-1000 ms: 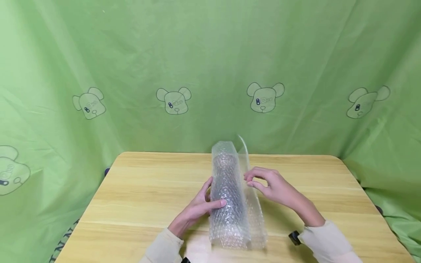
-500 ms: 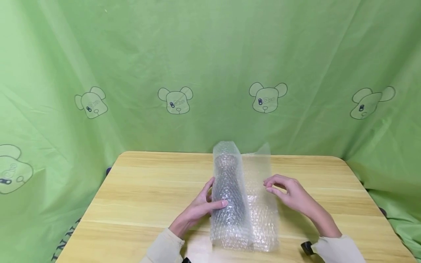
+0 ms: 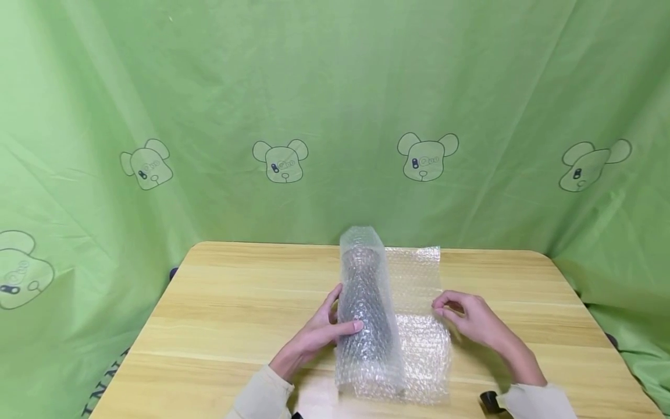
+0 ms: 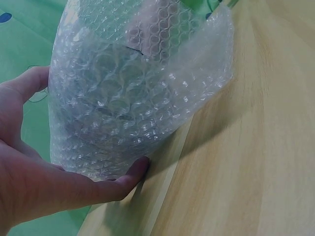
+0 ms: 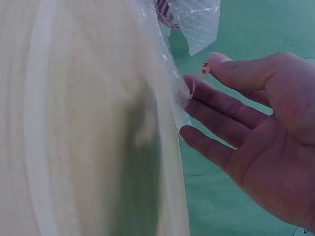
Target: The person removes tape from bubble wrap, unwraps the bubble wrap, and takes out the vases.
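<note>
A dark, bottle-like shape (image 3: 361,291) lies inside bubble wrap (image 3: 366,366) on the table; the wrap hides what it is exactly. My left hand (image 3: 316,329) grips this bundle from the left, thumb on top and fingers along its far side. In the left wrist view the bubble wrap (image 4: 113,108) bulges between thumb and fingers. A loose flap of the wrap spreads flat to the right. At the flap's right edge my right hand (image 3: 473,317) pinches with thumb and fingertips. A small clear piece with red marks (image 5: 205,68) shows at the thumb tip in the right wrist view.
The wooden table (image 3: 235,297) carries the bundle near its middle, its far end close to the back edge. Green curtain (image 3: 335,87) with bear-head prints hangs behind and on both sides. A dark wrist device (image 3: 491,401) sits at the right sleeve.
My right hand has moved right and slightly toward me, drawing the bubble wrap flap away from the bundle. The flap went from standing upright to lying flat. My left hand has stayed in place.
</note>
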Motion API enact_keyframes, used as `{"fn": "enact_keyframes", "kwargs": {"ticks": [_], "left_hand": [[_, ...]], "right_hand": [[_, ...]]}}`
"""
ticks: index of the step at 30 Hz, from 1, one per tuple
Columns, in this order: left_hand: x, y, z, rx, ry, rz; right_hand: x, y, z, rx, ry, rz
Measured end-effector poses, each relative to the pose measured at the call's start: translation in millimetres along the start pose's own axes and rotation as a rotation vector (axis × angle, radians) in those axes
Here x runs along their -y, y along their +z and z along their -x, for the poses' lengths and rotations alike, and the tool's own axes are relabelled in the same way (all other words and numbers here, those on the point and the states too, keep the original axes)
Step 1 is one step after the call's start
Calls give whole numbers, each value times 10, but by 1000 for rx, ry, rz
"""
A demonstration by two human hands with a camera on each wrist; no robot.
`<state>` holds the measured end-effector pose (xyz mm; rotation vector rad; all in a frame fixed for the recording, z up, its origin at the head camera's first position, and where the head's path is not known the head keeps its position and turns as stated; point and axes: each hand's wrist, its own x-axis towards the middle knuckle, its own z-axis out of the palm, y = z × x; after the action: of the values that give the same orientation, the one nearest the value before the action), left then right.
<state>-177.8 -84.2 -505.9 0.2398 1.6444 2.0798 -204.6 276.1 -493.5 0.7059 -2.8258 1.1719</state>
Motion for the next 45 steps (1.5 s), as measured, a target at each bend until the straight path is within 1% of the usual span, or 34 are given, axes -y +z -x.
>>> {"fn": "enact_keyframes", "kwargs": {"ticks": [3, 7, 14, 19, 22, 25, 28, 31, 34, 39, 45], "left_hand": [[-2, -3, 0, 0, 4, 2], [-3, -3, 0, -2, 4, -5], [-4, -4, -5, 7, 5, -3], [8, 5, -6, 3, -3, -9], [24, 3, 3, 4, -8, -13], [33, -2, 21, -1, -18, -18], [20, -8, 21, -9, -23, -26], [-13, -15, 7, -2, -14, -31], [-48, -33, 7, 7, -16, -41], [-78, -86, 33, 15, -44, -60], [-92, -193, 72, 65, -74, -8]], "right_hand": [[-37, 19, 2, 26, 19, -11], [-59, 39, 0, 49, 25, -11], [-43, 44, -7, 49, 24, 9], [-32, 61, 25, 26, 40, 18], [-20, 73, 47, -6, 53, 25], [31, 71, 47, -56, 35, 54], [117, 62, 10, -110, -7, 99], [213, 62, -28, -126, -42, 130], [288, 88, -46, -101, -65, 146], [325, 175, -47, -32, -63, 172], [326, 258, -33, 52, -55, 180]]}}
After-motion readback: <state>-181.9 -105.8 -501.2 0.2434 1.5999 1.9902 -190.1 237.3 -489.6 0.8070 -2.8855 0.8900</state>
